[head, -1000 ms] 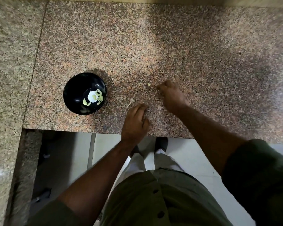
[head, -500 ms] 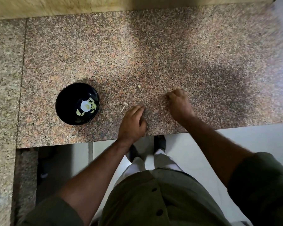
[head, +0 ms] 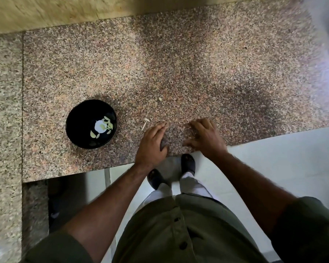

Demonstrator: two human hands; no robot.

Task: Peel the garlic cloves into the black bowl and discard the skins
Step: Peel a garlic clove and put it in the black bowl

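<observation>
The black bowl (head: 78, 118) stands on the granite counter (head: 179, 63) at the left, with several pale peeled garlic cloves (head: 101, 127) in its bottom. A small garlic stem piece (head: 145, 123) lies between the bowl and my left hand. A tiny pale scrap (head: 160, 99) lies farther back. My left hand (head: 152, 145) rests flat on the counter near its front edge, fingers straight. My right hand (head: 205, 137) rests beside it, fingers spread on the stone. Neither hand visibly holds anything.
The counter's front edge (head: 254, 138) runs just under my wrists, with pale floor tiles (head: 283, 168) and my feet (head: 187, 164) below. A side slab (head: 4, 130) borders the left. A yellowish wall (head: 46, 12) rises behind.
Both hands slid back toward the counter's front edge and closer together. My right hand's curled fingers have flattened out. The view shifted, so the bowl appears lower.
</observation>
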